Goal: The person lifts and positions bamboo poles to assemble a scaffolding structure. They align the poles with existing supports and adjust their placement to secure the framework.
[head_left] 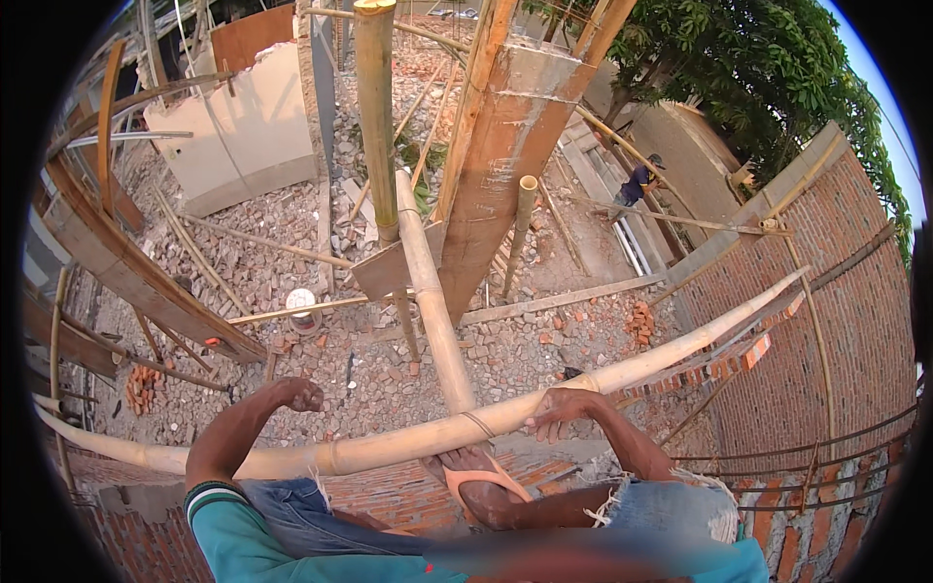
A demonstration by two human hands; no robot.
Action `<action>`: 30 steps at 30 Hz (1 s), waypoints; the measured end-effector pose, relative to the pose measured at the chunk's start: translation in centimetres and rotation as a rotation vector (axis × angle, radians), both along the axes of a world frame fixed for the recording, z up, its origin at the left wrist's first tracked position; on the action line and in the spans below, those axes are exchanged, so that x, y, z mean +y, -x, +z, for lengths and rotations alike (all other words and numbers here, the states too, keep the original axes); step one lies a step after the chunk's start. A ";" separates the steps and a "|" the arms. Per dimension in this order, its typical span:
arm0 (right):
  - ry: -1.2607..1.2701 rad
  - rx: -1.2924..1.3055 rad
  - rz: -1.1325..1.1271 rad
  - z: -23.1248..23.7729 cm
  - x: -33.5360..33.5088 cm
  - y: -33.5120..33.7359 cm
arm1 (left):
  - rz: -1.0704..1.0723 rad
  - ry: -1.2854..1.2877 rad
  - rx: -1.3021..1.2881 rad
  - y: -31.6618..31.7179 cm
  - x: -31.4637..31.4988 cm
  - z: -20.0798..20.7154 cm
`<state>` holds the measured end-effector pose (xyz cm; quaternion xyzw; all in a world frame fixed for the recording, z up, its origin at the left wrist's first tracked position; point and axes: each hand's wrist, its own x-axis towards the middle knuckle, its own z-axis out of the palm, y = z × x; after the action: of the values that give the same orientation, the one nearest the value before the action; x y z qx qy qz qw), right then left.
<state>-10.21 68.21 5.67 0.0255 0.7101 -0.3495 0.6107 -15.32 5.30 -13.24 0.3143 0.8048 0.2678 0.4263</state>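
Note:
A long, thick bamboo pole [374,448] runs crosswise in front of me, above brickwork. A second bamboo pole [428,282] reaches away from it, and a thin tie [476,422] shows where they meet. My left hand [297,394] hangs past the crosswise pole, its fingers curled in and nothing visible in them. Over the same pole, further right, my right hand [564,410] droops with its fingers apart, holding nothing; whether it touches the pole I cannot tell. My foot in an orange sandal [486,476] is just below the joint.
An upright bamboo post [377,117] stands beside a tall wooden formwork panel [505,146]. Broken brick rubble covers the ground below, with a white bucket [300,301] on it. A brick wall [777,282] rises at right. Another person [638,183] is far off at right.

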 end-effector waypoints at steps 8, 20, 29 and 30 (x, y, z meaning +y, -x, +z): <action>0.014 -0.010 -0.038 0.0 0.1 -0.2 | -0.012 0.195 0.001 -0.1 0.1 2.2; 0.075 0.011 -0.049 0.2 0.2 -0.2 | 0.012 0.259 -0.026 -0.1 1.8 6.1; 0.023 0.036 -0.048 0.6 -0.2 -0.1 | 0.316 0.019 -0.459 0.4 -0.6 1.0; 0.014 0.029 -0.043 0.7 -0.2 0.0 | 0.417 -0.119 -0.619 0.5 -0.8 0.5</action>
<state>-10.20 67.99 6.38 0.0316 0.7157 -0.3678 0.5929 -15.78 4.48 -12.75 0.0721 0.6678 0.4773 0.5666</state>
